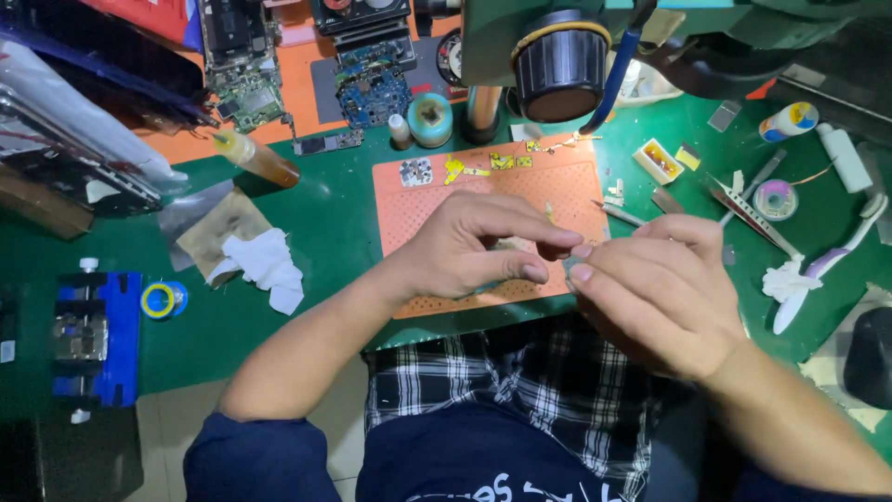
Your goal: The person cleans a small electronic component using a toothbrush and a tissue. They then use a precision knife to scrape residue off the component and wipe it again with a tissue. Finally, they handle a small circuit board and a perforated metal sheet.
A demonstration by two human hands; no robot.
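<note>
At the left edge of the green table [279, 232] sits a blue clamp fixture [93, 335], with a roll of tape [163, 299] beside it. A white cloth [265, 265] lies further in. An orange perforated mat [437, 200] occupies the table centre. Above its near edge, the left hand [469, 246] and right hand [660, 288] meet fingertip to fingertip, both pinching 1 small grey part [569, 267] between them. Tweezers [753, 218] and a toothbrush [827, 265] lie toward the right edge. A microscope lens [560, 65] hangs above the far edge.
</note>
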